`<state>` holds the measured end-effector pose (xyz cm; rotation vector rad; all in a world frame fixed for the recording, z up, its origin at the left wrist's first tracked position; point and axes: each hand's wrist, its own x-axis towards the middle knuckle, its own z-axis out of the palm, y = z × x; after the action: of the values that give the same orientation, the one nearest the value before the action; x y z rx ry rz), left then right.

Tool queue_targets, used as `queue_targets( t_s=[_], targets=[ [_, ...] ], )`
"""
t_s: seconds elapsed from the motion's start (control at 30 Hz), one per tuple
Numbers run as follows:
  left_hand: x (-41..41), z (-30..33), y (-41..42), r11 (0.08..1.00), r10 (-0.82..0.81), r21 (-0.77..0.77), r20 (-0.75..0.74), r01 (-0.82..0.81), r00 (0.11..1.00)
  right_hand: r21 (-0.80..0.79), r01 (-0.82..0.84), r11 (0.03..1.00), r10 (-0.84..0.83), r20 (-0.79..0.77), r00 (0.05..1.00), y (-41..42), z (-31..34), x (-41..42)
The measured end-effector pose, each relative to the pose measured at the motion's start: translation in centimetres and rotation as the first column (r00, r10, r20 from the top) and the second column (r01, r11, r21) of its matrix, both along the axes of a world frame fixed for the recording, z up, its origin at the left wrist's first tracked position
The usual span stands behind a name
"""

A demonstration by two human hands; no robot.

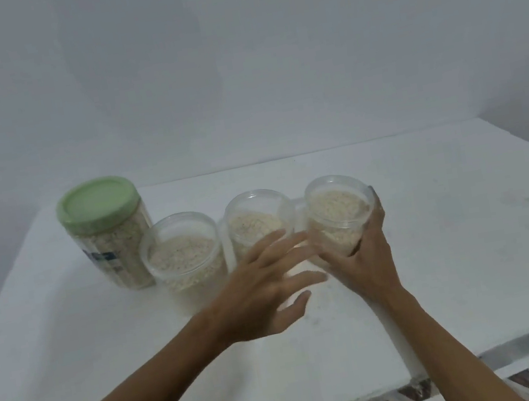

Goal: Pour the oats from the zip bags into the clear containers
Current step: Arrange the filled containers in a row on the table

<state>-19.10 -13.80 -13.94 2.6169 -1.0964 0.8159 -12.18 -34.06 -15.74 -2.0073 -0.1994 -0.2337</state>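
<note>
Right grip [365,253] curls around the rightmost oat-filled container [339,212] at 1 o'clock on the counter [455,256], left grip [263,290] hovers open-fingered beside it, two more open containers [183,251] and a green-lidded jar [107,232] ranged toward 10 o'clock.

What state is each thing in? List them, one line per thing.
Green-lidded jar: upright, lid on, oats inside.
Left clear container: upright, no lid, holds oats.
Middle clear container: upright, no lid, holds oats.
Right clear container: no lid, holds oats, tilted slightly, gripped.
Right hand: wrapped round the right clear container.
Left hand: fingers spread, holding nothing.
Table: white, bearing all four vessels.
</note>
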Motion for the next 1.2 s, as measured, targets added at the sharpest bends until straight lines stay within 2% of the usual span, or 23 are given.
queue_targets(
  t_s=[0.13, 0.23, 0.3, 0.37, 0.43, 0.47, 0.57, 0.77, 0.97, 1.2],
  targets=[
    [-2.5, -2.2, 4.0, 0.964, 0.262, -0.015, 0.228, -0.266, 0.938, -0.04, -0.092, 0.995, 0.091, -0.014, 0.996, 1.8, -1.2, -0.5],
    [-3.8, -3.6, 6.4, 0.894, 0.446, -0.089, 0.282, -0.439, 0.85, 0.082, -0.13, 0.988, 0.13, 0.006, 0.991, 3.4, -2.3, -0.4],
    [-4.5, -3.8, 8.0, 0.808, 0.583, -0.248, 0.207, -0.534, 0.786, 0.114, -0.139, 0.984, 0.139, 0.007, 0.99, 4.5, -2.4, -0.8],
    [-4.8, -3.5, 9.2, 0.645, 0.683, -0.44, -0.034, -0.625, 0.73, 0.114, -0.123, 0.986, 0.12, 0.033, 0.992, 5.5, -2.4, -1.1],
    [-4.7, -3.1, 9.8, 0.478, 0.664, -0.529, -0.306, -0.702, 0.682, 0.121, -0.079, 0.989, 0.074, 0.046, 0.996, 6.4, -2.6, -1.2],
    [-4.5, -3.1, 10.2, 0.423, 0.633, -0.541, -0.397, -0.726, 0.665, 0.126, -0.065, 0.99, 0.058, 0.057, 0.997, 7.0, -2.7, -1.2],
    [-3.5, -3.5, 11.1, 0.353, 0.528, -0.562, -0.54, -0.748, 0.656, 0.118, -0.04, 0.992, 0.032, 0.068, 0.997, 8.5, -3.1, -0.9],
    [-0.8, -3.2, 13.0, 0.255, 0.466, -0.598, -0.613, -0.76, 0.638, 0.074, -0.011, 0.997, -0.002, 0.172, 0.985, 11.3, -3.6, 1.8],
    [2.2, -2.8, 14.7, 0.232, 0.498, -0.604, -0.6, -0.763, 0.626, 0.002, -0.077, 0.997, 0.076, 0.149, 0.986, 14.0, -2.5, 6.5],
    [6.1, -3.6, 15.7, 0.096, 0.548, -0.635, -0.609, -0.767, 0.573, 0.054, -0.074, 0.996, 0.066, 0.134, 0.989, 16.7, -2.3, 11.7]
  ],
)
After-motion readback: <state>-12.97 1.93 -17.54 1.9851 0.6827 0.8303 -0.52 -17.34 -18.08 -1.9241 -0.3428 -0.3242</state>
